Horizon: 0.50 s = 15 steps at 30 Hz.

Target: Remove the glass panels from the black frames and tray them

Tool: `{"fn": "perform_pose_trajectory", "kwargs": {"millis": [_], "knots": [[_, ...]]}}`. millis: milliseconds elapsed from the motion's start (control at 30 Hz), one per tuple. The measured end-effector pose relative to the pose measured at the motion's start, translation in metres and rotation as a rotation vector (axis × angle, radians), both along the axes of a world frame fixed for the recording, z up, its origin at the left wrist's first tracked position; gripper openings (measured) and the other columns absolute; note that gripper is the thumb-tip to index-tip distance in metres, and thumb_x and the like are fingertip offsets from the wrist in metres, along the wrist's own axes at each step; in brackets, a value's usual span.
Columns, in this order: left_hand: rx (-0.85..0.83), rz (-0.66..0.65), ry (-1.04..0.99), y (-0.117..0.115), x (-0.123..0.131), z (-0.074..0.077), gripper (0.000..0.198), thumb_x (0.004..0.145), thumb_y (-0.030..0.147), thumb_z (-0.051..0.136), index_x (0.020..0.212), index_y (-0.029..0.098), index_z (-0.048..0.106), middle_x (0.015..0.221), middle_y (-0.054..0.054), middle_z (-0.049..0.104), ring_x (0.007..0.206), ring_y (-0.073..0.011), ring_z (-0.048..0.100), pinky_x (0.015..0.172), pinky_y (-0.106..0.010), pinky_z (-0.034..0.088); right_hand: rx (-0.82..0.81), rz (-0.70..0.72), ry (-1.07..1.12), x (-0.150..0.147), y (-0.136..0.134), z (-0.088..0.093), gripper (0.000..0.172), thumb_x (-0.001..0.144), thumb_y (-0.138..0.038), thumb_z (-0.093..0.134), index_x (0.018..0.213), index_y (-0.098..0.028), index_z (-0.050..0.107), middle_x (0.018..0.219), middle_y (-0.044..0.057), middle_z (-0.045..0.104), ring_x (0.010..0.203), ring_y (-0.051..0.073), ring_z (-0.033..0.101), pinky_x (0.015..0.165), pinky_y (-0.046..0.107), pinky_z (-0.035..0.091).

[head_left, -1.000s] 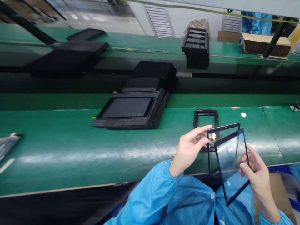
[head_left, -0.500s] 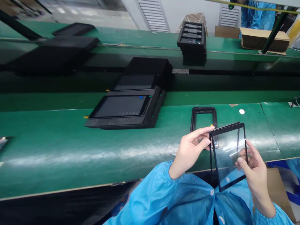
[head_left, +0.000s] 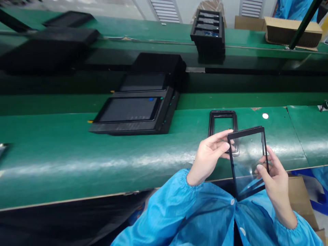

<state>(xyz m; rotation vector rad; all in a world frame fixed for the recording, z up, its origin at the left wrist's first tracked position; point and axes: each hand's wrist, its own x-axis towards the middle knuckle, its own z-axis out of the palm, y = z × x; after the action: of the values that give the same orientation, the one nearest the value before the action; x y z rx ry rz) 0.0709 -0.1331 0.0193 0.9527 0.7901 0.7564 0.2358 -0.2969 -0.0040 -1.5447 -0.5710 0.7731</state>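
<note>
A clear glass panel with a black border (head_left: 246, 162) is held upright and slightly tilted over the front edge of the bench. A thin black frame lies against its back, and the two outlines nearly coincide. My left hand (head_left: 208, 157) pinches the upper left corner between thumb and fingers. On the right edge, my right hand (head_left: 275, 184) grips with its thumb in front; its fingers show through the glass. Just behind my left hand, black rectangular frames (head_left: 211, 123) lie stacked on the green bench, their near end partly covered by the hand and panel.
Left of my hands, a black tray with screens (head_left: 164, 126) sits on the green bench (head_left: 77, 153). Farther back are a stack of black trays (head_left: 211, 44), a cardboard box (head_left: 292, 34) and blurred dark trays (head_left: 51, 54). A white round spot (head_left: 265, 116) marks the bench at right.
The glass panel and the black frame behind it have come closer together, and the gap between them has narrowed. Both hands keep their hold. The whole view has shifted slightly.
</note>
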Motion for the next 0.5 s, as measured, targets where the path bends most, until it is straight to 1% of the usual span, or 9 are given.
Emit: {"fn": "perform_pose_trajectory", "kwargs": {"millis": [200, 333, 367, 400, 433, 500], "knots": [[0.003, 0.014, -0.001, -0.001, 0.001, 0.0, 0.053, 0.079, 0.043, 0.091, 0.126, 0.021, 0.08, 0.096, -0.007, 0.08, 0.08, -0.0219, 0.08, 0.056, -0.024, 0.064, -0.003, -0.007, -0.015, -0.004, -0.001, -0.005, 0.069, 0.094, -0.037, 0.079, 0.158, -0.029, 0.056, 0.1, 0.002, 0.068, 0.071, 0.014, 0.066, 0.065, 0.028, 0.064], [0.008, 0.018, 0.025, -0.002, 0.001, 0.002, 0.055, 0.079, 0.044, 0.091, 0.127, 0.019, 0.08, 0.105, -0.011, 0.083, 0.089, -0.0275, 0.083, 0.058, -0.024, 0.065, -0.003, 0.016, -0.088, -0.004, -0.004, -0.01, 0.066, 0.098, -0.035, 0.075, 0.16, -0.03, 0.053, 0.102, 0.003, 0.068, 0.073, 0.014, 0.067, 0.067, 0.029, 0.063], [0.008, 0.023, 0.036, -0.002, 0.001, 0.003, 0.055, 0.079, 0.044, 0.091, 0.127, 0.019, 0.08, 0.106, -0.011, 0.084, 0.091, -0.029, 0.084, 0.058, -0.025, 0.065, -0.003, 0.019, -0.152, -0.002, -0.004, -0.01, 0.063, 0.098, -0.034, 0.074, 0.159, -0.031, 0.055, 0.105, 0.004, 0.068, 0.078, 0.015, 0.068, 0.069, 0.03, 0.064], [0.011, 0.027, 0.049, -0.002, 0.001, 0.004, 0.055, 0.079, 0.044, 0.091, 0.127, 0.018, 0.08, 0.105, -0.011, 0.084, 0.092, -0.0302, 0.084, 0.058, -0.025, 0.065, -0.001, 0.013, -0.246, 0.001, -0.004, -0.009, 0.06, 0.098, -0.033, 0.074, 0.156, -0.031, 0.058, 0.112, 0.006, 0.068, 0.088, 0.018, 0.07, 0.076, 0.033, 0.064], [0.019, 0.027, 0.064, -0.003, 0.0, 0.005, 0.054, 0.079, 0.043, 0.09, 0.126, 0.018, 0.08, 0.102, -0.011, 0.085, 0.091, -0.0311, 0.085, 0.058, -0.026, 0.066, 0.006, -0.009, -0.358, 0.004, -0.003, -0.007, 0.057, 0.098, -0.032, 0.074, 0.153, -0.031, 0.062, 0.123, 0.009, 0.067, 0.104, 0.022, 0.07, 0.087, 0.038, 0.064], [0.054, 0.004, 0.1, -0.004, -0.002, 0.008, 0.051, 0.081, 0.041, 0.089, 0.125, 0.017, 0.082, 0.092, -0.011, 0.085, 0.088, -0.0318, 0.085, 0.06, -0.028, 0.066, 0.049, -0.072, -0.534, 0.014, 0.002, 0.002, 0.052, 0.097, -0.031, 0.074, 0.149, -0.03, 0.067, 0.145, 0.011, 0.061, 0.134, 0.03, 0.06, 0.109, 0.049, 0.056]]}}
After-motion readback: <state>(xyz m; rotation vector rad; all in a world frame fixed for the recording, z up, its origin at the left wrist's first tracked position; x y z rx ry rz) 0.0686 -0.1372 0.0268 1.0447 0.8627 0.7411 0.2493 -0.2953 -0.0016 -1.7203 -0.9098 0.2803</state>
